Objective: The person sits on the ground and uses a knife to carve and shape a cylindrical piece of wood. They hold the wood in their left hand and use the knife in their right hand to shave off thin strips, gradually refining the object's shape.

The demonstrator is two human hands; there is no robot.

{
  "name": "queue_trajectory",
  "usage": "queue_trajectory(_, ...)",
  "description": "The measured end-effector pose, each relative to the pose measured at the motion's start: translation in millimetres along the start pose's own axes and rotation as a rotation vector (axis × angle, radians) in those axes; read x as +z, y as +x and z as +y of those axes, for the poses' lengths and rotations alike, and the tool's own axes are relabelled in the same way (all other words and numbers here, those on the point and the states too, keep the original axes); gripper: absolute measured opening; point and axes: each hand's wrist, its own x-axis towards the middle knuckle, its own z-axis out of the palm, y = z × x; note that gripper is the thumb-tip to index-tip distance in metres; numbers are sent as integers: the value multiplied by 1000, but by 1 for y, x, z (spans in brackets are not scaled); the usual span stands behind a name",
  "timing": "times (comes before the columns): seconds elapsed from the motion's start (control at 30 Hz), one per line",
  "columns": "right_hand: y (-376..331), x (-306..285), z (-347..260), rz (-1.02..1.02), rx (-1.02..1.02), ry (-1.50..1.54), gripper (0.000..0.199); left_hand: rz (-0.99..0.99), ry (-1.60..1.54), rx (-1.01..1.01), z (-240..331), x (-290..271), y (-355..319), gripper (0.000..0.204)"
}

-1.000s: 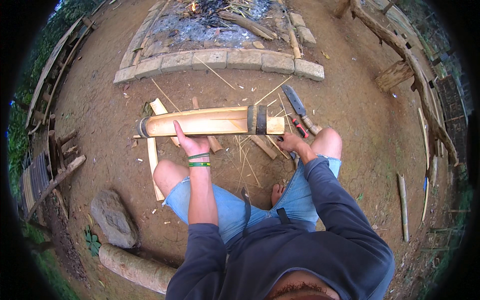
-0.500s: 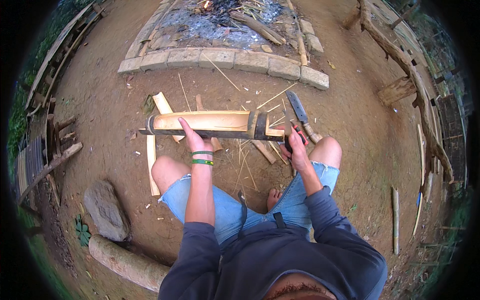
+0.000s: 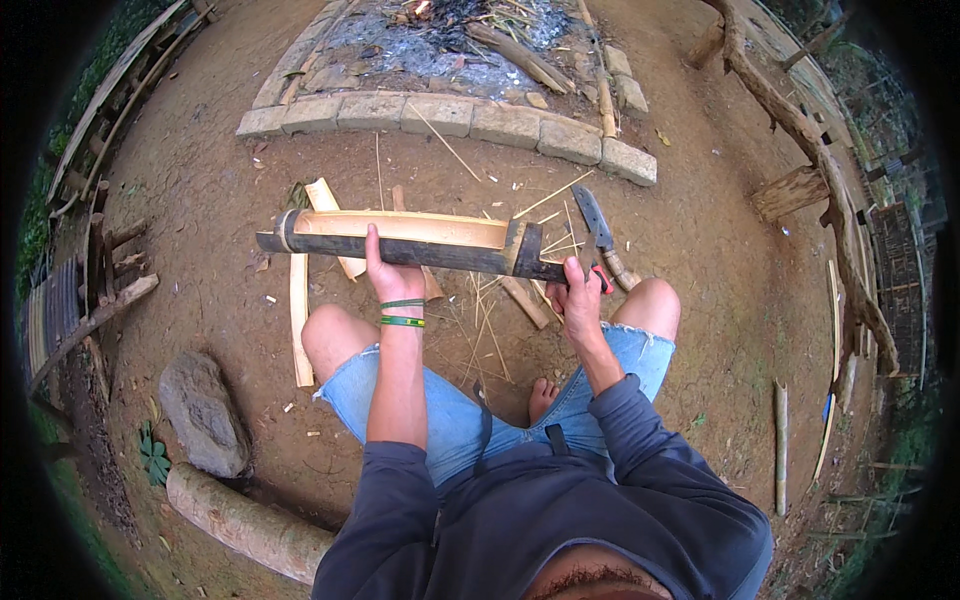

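Observation:
I sit on bare earth with my knees apart. A half-split bamboo tube (image 3: 400,238), pale inside and dark outside, lies level across my front. My left hand (image 3: 388,275), with green bands on its wrist, grips the tube from the near side at its middle. My right hand (image 3: 578,300) closes around the tube's dark right end, just past a node. Something small and red (image 3: 599,281) shows at its fingers; I cannot tell what it is. A big knife (image 3: 598,228) with a wooden handle lies on the ground just beyond that hand.
A fire pit of ash edged with bricks (image 3: 440,115) lies ahead. Split bamboo slats (image 3: 298,320) and thin splinters litter the ground by my legs. A stone (image 3: 205,410) and a log (image 3: 245,520) lie at my left. A rough branch fence (image 3: 830,180) runs along the right.
The bamboo tube has come nearer to me and a little lower in view. My right hand has moved from beside the knife onto the tube's right end.

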Motion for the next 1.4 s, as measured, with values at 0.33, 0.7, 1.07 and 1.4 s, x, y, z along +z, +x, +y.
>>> queue_trajectory(0.33, 9, 7, -8, 41, 82, 81, 49, -74, -45, 63, 11, 8, -7, 62)
queue_trajectory(0.7, 7, 3, -5, 6, 109, 26, 51, -158, -66, 6, 12, 1, -3, 71)
queue_trajectory(1.07, 0, 1, -5, -58, 94, 50, 51, -142, -90, 21, 11, 7, -6, 69)
queue_trajectory(1.4, 1, -5, 0, -154, 22, 215, 54, -199, -82, 97, 12, 10, -7, 90)
